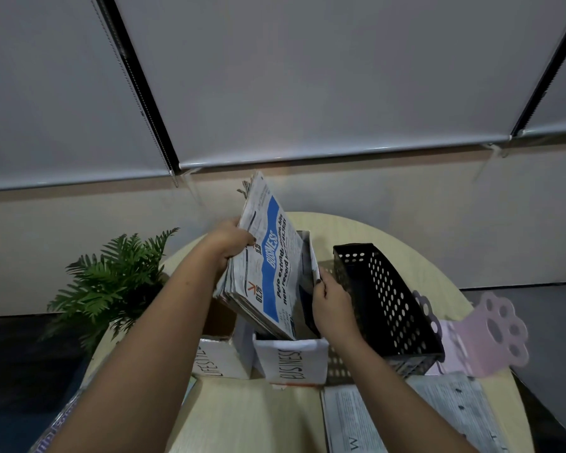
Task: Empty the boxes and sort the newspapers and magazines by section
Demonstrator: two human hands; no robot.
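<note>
My left hand (232,244) grips a thick bundle of newspapers (268,266) by its left edge; the front page carries a blue BUSINESS banner. The bundle stands tilted, its lower end inside the white box labelled BUSINESS (293,362). My right hand (329,300) pinches the box's right wall near the top rim. A second white box labelled LIFESTYLE (218,358) stands just to the left, its open top showing brown card inside.
A black perforated basket (386,299) stands right of the boxes, with a lilac paw-shaped holder (494,331) beyond it. Loose newspaper sheets (406,416) lie at the front right of the round pale table (252,416). A green fern (111,282) sits at the left.
</note>
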